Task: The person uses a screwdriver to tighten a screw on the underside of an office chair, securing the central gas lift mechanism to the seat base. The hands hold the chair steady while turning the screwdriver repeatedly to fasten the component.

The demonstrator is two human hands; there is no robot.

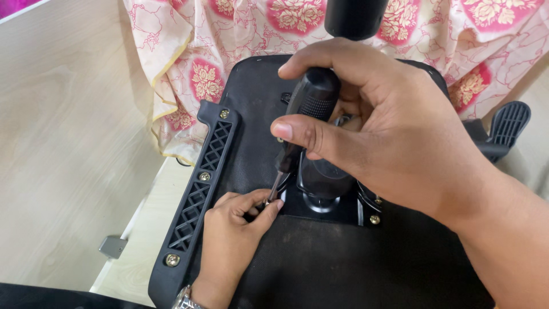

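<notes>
My right hand grips the black handle of a screwdriver, whose shaft points down to the left. My left hand pinches the shaft's tip against the black metal mechanism plate on the underside of an upturned chair seat. The screw under the tip is hidden by my fingers. A brass-coloured screw shows at the plate's right corner. A wristwatch sits on my left wrist.
A black armrest bracket with lattice holes and three brass screws is fixed along the seat's left edge. A pink floral cloth lies behind. A black lever paddle sticks out right. A black cylinder stands at the top. Pale wood floor left.
</notes>
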